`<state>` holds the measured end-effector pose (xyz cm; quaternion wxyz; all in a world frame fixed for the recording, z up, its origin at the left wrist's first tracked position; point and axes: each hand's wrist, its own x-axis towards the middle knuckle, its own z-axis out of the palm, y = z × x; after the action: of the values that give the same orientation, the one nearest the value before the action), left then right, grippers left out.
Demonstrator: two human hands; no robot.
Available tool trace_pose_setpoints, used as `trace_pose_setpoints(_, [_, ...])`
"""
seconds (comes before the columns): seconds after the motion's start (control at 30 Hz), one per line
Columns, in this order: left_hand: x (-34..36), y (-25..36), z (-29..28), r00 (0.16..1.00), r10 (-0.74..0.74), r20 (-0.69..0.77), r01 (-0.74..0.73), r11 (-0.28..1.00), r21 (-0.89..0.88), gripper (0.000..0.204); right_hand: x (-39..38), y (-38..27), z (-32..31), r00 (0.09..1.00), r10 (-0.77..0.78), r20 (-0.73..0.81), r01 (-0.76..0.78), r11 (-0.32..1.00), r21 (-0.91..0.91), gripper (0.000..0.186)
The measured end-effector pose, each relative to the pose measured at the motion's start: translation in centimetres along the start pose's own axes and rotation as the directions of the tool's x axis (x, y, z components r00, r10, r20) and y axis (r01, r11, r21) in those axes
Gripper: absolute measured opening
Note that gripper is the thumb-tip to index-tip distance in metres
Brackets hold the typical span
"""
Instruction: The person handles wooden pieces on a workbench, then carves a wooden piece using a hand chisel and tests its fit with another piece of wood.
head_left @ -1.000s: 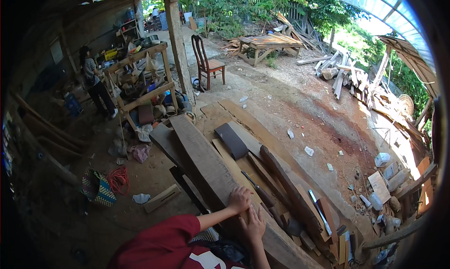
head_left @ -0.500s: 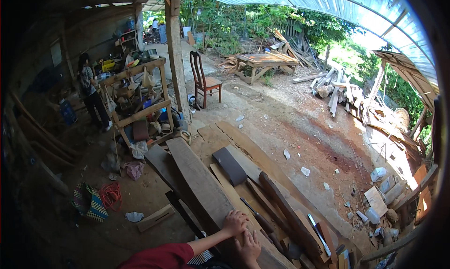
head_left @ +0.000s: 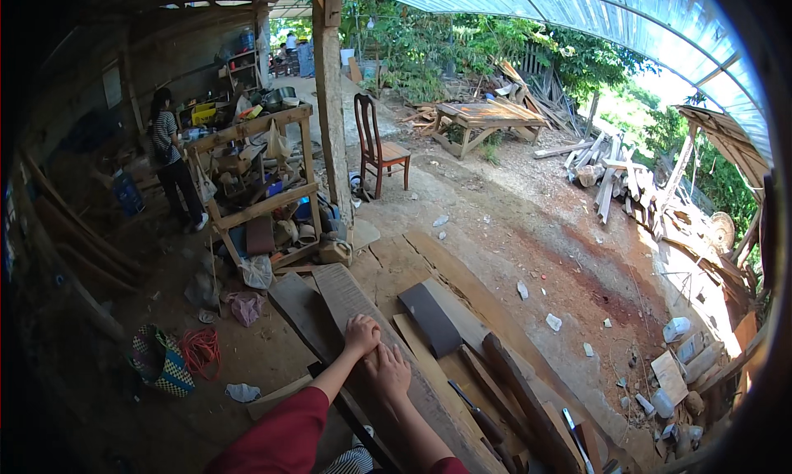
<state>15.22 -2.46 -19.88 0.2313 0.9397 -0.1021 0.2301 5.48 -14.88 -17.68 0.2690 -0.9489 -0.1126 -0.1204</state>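
A long grey-brown plank (head_left: 337, 286) lies angled away from me, with a darker board (head_left: 293, 297) along its left side. My left hand (head_left: 361, 335) rests on the plank with its fingers curled; whether it holds anything is hidden. Just below it, my right hand (head_left: 389, 375) lies on the plank, fingers extended. To their right sit a dark sanding belt (head_left: 429, 316), a dark-handled tool (head_left: 477, 415) and several rough boards (head_left: 532, 396).
A person (head_left: 169, 152) stands by a cluttered wooden workbench (head_left: 264, 195) at the left. Near a post (head_left: 330, 111) stand a chair (head_left: 388, 152) and, farther back, a low table (head_left: 487, 115). Wood piles (head_left: 610, 169) line the right; a woven basket (head_left: 161, 358) is on the ground.
Both my hands have slid away from me along the plank, toward its far end, with more of my forearms now showing. The view has shifted somewhat.
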Motion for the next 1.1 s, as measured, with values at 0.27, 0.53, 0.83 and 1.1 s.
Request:
trace_pose_setpoints(0.27, [-7.9,9.0,-0.1,1.000,0.006,-0.008,-0.006,0.998,-0.056,0.011,-10.1,2.9,-5.7,0.996,0.035,0.077,-0.036,0.999,0.011,0.058])
trace_pose_setpoints(0.53, [-22.9,32.6,2.1,0.935,0.240,0.261,-0.200,0.965,-0.169,0.011,-32.3,12.4,-18.5,0.978,0.207,-0.010,-0.206,0.978,0.029,0.062])
trace_pose_setpoints(0.83, [-28.9,43.1,3.5,0.802,0.508,0.314,-0.393,0.845,-0.363,0.015,-43.2,14.3,-23.3,0.849,0.498,-0.177,-0.524,0.837,-0.159,0.060])
trace_pose_setpoints(1.1, [-22.1,33.3,2.6,0.865,0.416,0.280,-0.335,0.895,-0.294,0.015,-32.8,12.1,-19.1,0.938,0.335,-0.086,-0.343,0.934,-0.097,0.062])
